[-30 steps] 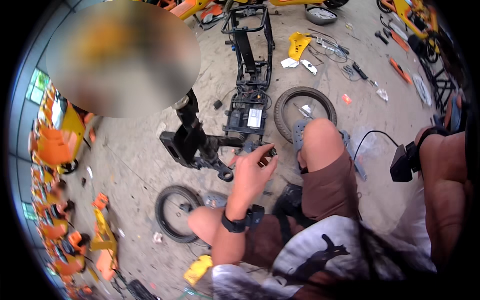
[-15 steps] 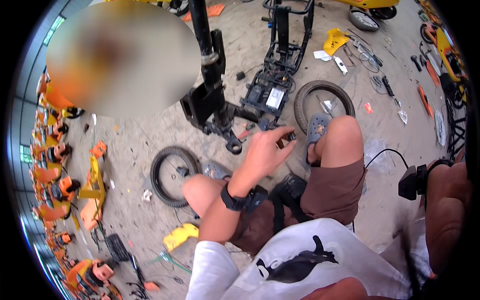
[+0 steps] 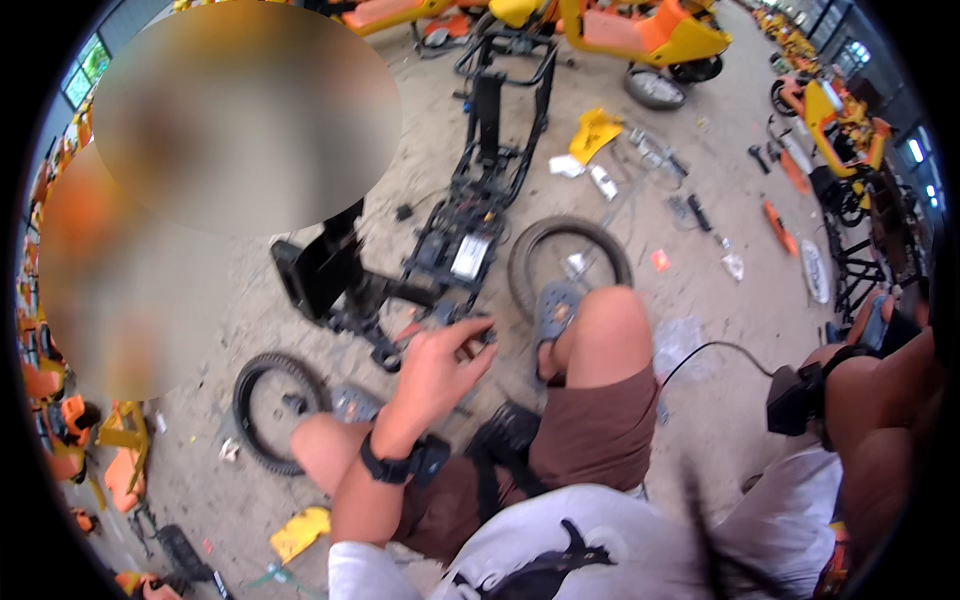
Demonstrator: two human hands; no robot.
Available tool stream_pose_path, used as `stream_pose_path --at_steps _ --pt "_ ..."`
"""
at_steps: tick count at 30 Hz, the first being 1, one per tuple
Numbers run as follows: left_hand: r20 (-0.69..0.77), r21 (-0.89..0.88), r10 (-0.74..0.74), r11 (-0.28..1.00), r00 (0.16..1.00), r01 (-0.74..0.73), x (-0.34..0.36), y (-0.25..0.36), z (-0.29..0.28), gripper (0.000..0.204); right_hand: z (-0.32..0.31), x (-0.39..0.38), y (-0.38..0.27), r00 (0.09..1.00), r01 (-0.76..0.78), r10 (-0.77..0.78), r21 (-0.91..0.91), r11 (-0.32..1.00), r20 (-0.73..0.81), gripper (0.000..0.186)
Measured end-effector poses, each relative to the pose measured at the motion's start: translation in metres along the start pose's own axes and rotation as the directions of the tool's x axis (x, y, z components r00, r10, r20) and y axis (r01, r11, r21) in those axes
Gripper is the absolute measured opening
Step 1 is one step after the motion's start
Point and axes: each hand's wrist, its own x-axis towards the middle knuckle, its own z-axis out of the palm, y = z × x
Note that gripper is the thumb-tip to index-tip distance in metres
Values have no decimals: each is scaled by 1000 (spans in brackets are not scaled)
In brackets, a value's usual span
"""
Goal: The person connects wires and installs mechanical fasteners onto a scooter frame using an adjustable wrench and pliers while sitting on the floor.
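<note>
My left hand (image 3: 438, 368) reaches forward over the floor between my knees. Its thumb and fingers curl around a small dark part (image 3: 490, 336), too small to name. Just beyond the fingers, a black metal assembly (image 3: 325, 268) with a boxy upper piece and a ringed lower end (image 3: 386, 357) leans toward a stripped black scooter frame (image 3: 515, 160). That frame carries a pale-labelled block (image 3: 470, 256). At the right side my right forearm (image 3: 868, 415) is bent upward, wearing a strap with a black device (image 3: 797, 400); its hand is out of sight.
One tyre (image 3: 530, 270) lies by my right foot, another (image 3: 240, 410) by my left. Yellow panel pieces (image 3: 597, 133) (image 3: 300, 535), cables and tools (image 3: 700, 212) litter the floor. Orange-yellow scooters (image 3: 650, 40) stand beyond. A large blurred patch hides the upper left.
The whole view has swung, so hand, frame and tyres sit further left and lower. My left hand keeps its curled grip. The upright black post is now mostly hidden by the blurred patch.
</note>
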Motion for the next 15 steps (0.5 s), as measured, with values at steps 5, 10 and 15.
stream_pose_path --at_steps 5,10,15 --pt "22 -67 -25 997 999 26 7 5 -3 32 -3 -13 11 990 -119 117 -20 993 -75 45" --pt "18 -6 -24 1000 1000 24 11 3 4 30 13 -43 9 890 -423 415 -2 906 -190 45" --pt "9 -25 -71 997 997 71 13 -4 3 31 29 -95 18 124 -904 992 417 98 36 44"
